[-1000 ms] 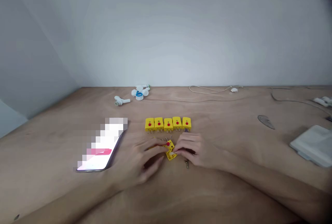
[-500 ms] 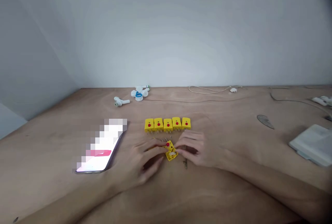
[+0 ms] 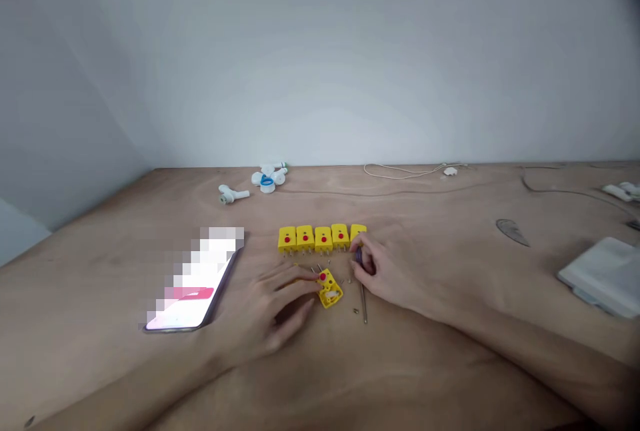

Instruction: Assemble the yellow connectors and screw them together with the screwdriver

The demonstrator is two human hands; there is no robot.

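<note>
My left hand (image 3: 285,304) presses its fingertips on the left edge of an opened yellow plug housing (image 3: 330,290), which lies on the table with its inside up. A red dot and a white piece show in it, and metal pins stick out at its top left. My right hand (image 3: 383,271) is closed around the dark purple handle of a screwdriver (image 3: 364,301), whose metal shaft points toward me. Small screws (image 3: 355,311) lie between the housing and the shaft. Behind them stands a row of several yellow plugs (image 3: 323,238) with red dots, the rightmost partly hidden by my right fingers.
A phone (image 3: 210,291) with a lit, partly blurred screen lies at left. White plastic fittings (image 3: 267,181) and a white cord (image 3: 400,174) lie near the wall. At right are a pale plastic case (image 3: 603,278) and a dark, flat curved piece (image 3: 512,232).
My right hand has left the yellow plug housing, moved slightly up and right, and taken hold of the screwdriver handle. My left hand stays on the housing.
</note>
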